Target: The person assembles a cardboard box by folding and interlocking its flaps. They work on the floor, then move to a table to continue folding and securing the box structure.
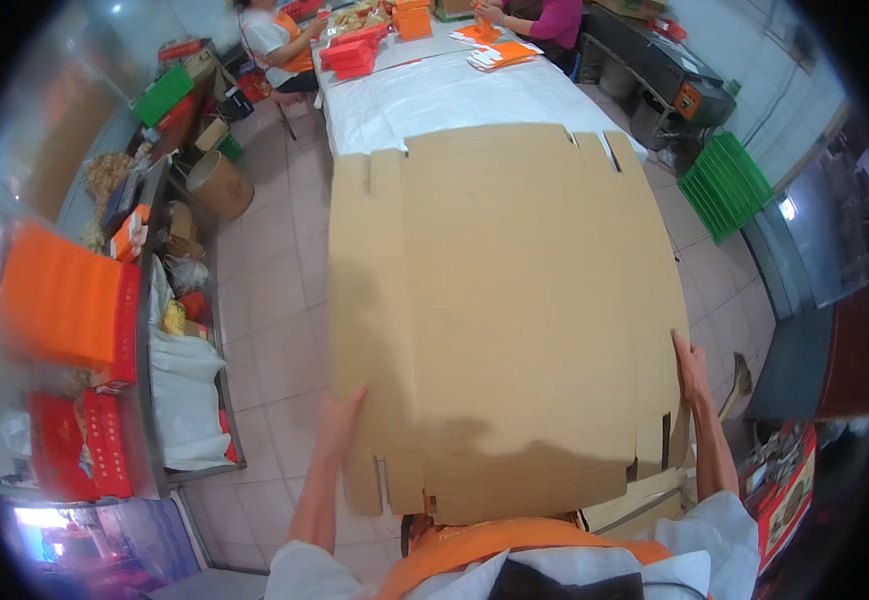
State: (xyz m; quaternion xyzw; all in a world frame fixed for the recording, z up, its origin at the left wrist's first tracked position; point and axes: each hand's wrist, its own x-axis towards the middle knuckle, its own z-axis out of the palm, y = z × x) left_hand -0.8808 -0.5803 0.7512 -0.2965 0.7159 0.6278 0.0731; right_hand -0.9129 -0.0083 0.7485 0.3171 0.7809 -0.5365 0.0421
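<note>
A large flattened cardboard box (525,300), plain brown with slots cut along its flaps, spreads out in front of my body. Its far end reaches over the near part of the white-covered table (435,95). My left hand (343,415) grips the left edge low down, with the fingers partly hidden and a little blurred. Higher up on the opposite edge, my right hand (690,365) clasps the cardboard, its fingers behind the sheet.
Two people, one in an orange apron (300,50) and one in a purple sleeve (555,22), sit at the far table beside red boxes (350,58). A shelf unit (155,300) with orange boxes (60,290) stands left. Green crates (725,188) lean at right.
</note>
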